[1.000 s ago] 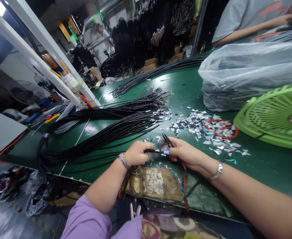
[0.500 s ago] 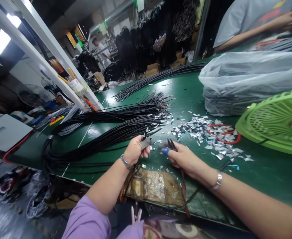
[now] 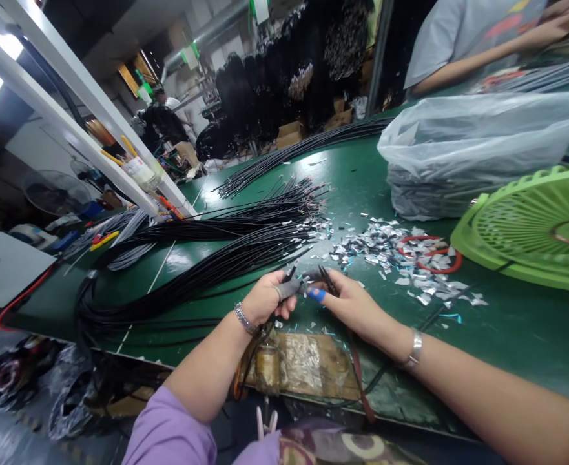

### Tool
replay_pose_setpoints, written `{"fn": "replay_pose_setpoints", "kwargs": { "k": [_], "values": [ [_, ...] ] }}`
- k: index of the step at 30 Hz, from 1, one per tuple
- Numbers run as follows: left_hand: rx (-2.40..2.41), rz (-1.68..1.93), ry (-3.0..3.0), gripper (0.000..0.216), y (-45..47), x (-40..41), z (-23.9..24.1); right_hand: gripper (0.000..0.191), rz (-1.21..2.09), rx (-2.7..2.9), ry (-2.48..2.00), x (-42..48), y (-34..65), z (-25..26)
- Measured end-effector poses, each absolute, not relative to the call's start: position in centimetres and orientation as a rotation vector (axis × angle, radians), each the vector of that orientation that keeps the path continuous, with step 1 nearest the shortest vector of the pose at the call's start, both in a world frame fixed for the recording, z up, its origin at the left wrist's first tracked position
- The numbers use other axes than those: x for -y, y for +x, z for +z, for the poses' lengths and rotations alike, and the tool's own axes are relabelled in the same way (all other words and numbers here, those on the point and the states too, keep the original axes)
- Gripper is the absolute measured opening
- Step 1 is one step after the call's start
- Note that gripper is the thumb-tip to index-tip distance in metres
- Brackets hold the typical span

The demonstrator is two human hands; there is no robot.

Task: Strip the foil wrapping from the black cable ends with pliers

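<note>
My left hand [image 3: 265,299] is closed around the end of a black cable [image 3: 291,274] just above the green table [image 3: 521,316]. My right hand [image 3: 351,299] is closed on small black cutters [image 3: 327,279], and one finger wears a blue wrap. The two hands meet near the table's front edge. A large bundle of black cables [image 3: 216,258] fans out to the left, stripped ends pointing right. Silver and blue foil scraps [image 3: 391,252] lie in a heap beyond my right hand.
A light green fan grille [image 3: 531,226] lies at the right. Behind it is a clear plastic bag [image 3: 478,142] over more cables. A red ring [image 3: 429,253] sits among the scraps. A taped brown patch [image 3: 303,361] covers the front edge. Another person's arm [image 3: 482,55] rests at the far right.
My hands drew slightly apart half a second ago and have come back together. The left hand now holds a cable end up by the cutters.
</note>
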State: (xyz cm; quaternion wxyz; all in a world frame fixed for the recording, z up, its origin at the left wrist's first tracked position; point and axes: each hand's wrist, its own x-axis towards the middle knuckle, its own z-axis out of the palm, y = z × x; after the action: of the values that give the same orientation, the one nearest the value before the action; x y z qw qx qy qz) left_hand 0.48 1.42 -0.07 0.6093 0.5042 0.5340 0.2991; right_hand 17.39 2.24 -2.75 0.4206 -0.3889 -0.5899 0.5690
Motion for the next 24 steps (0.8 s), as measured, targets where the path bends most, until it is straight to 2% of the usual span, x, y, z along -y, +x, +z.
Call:
{"fn": "replay_pose_setpoints", "kwargs": {
  "k": [7,12,18,24],
  "values": [
    [-1.283,0.690,1.324,0.047,0.89,-1.13,-0.48,0.024,1.364,1.478,-1.010,-2.55,17.48,-2.77],
    [-1.370,0.905,1.629,0.027,0.87,-0.77,-0.66,0.022,1.424,1.402,-1.016,-2.20,17.56,-2.43],
    [-1.421,0.812,1.731,0.008,0.52,-0.68,-0.94,0.025,1.475,1.343,-1.028,-2.00,17.48,-2.24],
    [-1.380,0.756,1.608,0.013,0.59,-0.78,-0.83,0.030,1.747,1.114,-1.012,-2.26,17.24,-2.51]
  ]
}}
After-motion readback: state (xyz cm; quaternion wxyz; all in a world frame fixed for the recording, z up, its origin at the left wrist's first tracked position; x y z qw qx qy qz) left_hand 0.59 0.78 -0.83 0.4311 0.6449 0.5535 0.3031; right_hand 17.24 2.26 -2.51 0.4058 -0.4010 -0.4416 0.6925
